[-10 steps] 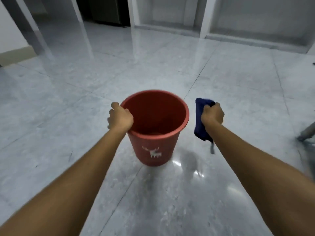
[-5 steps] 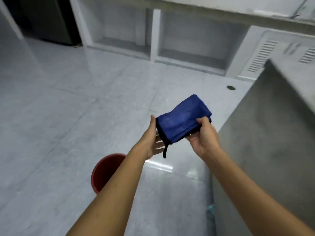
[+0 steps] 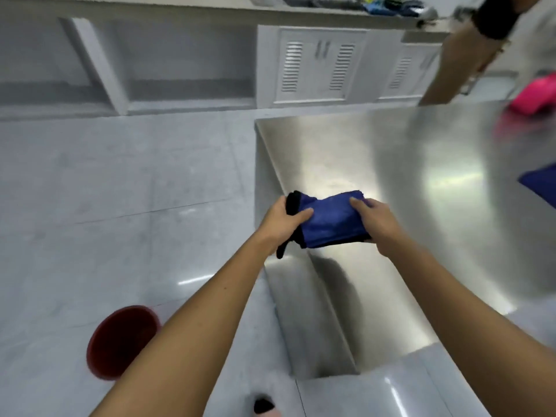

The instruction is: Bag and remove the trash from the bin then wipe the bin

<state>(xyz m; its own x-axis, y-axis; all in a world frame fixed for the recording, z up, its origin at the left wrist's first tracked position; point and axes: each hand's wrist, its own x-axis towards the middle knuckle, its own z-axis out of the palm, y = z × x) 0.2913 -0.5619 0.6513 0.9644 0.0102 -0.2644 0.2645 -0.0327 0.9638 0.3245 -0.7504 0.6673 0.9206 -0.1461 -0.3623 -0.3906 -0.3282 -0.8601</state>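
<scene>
A folded blue cloth point(image 3: 331, 222) with a black edge is held between both hands just above the near left corner of a steel table point(image 3: 421, 164). My left hand point(image 3: 281, 222) grips its left end, thumb on top. My right hand point(image 3: 376, 222) holds the right end, fingers over the top. The red bin point(image 3: 120, 341) stands on the floor at the lower left, partly hidden by my left forearm, away from both hands.
Another person's arm point(image 3: 457, 58) reaches over the table's far right, near a pink object point(image 3: 535, 94). A second blue cloth point(image 3: 541, 182) lies at the table's right edge. White cabinets point(image 3: 316, 64) and open shelves line the back wall. Glossy tiled floor spreads left.
My left hand let go of the bin and joined the right on the cloth. My view rose and swung right to the steel table; the cloth now hovers over its corner.
</scene>
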